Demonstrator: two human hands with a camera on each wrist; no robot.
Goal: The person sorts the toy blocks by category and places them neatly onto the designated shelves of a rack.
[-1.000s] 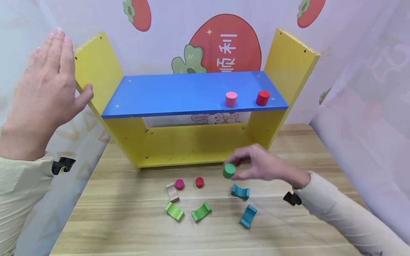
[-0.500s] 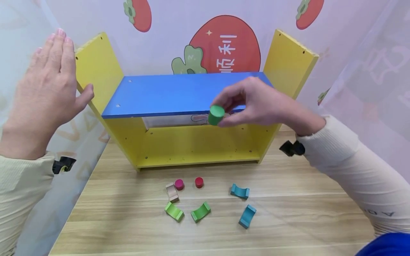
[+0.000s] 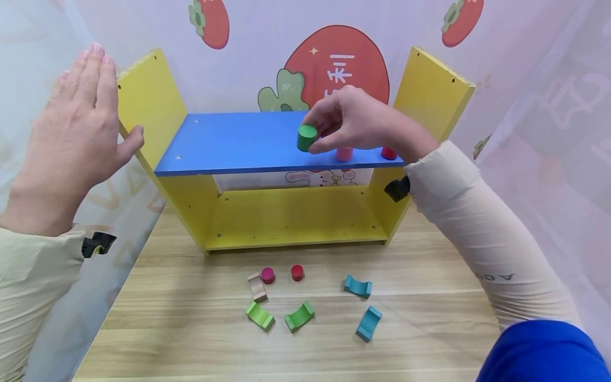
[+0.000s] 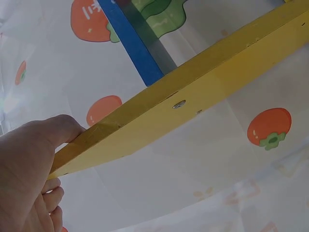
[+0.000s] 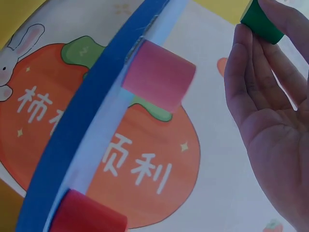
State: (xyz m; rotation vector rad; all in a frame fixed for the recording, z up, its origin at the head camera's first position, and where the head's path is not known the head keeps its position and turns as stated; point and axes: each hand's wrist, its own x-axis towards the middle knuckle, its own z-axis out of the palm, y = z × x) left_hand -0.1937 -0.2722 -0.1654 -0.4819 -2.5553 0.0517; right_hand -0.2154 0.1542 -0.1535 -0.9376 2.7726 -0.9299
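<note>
My right hand [image 3: 350, 119] pinches a green cylinder block [image 3: 306, 138] between thumb and fingertips, over the blue shelf board [image 3: 229, 138]. In the right wrist view the green block [image 5: 263, 23] sits high at the right, apart from the board's edge. Just below the hand, a pink cylinder block [image 3: 344, 154] stands on the board, partly covered. A red cylinder block [image 3: 389, 153] stands further right, half hidden by the wrist. My left hand [image 3: 71, 127] holds the yellow left side panel [image 3: 153, 101], thumb at its front edge and fingers along the outer face, as the left wrist view shows.
On the wooden table [image 3: 191, 339] before the shelf lie a magenta cylinder [image 3: 268, 275], a red cylinder [image 3: 297, 272], a beige arch block [image 3: 257, 287], two green arches [image 3: 299, 317] and two teal arches [image 3: 369, 323]. The yellow right panel [image 3: 436, 95] rises beside my right forearm.
My right hand has lifted the green cylinder from above the table up and leftward to over the blue board. My left hand keeps its place at the panel.
</note>
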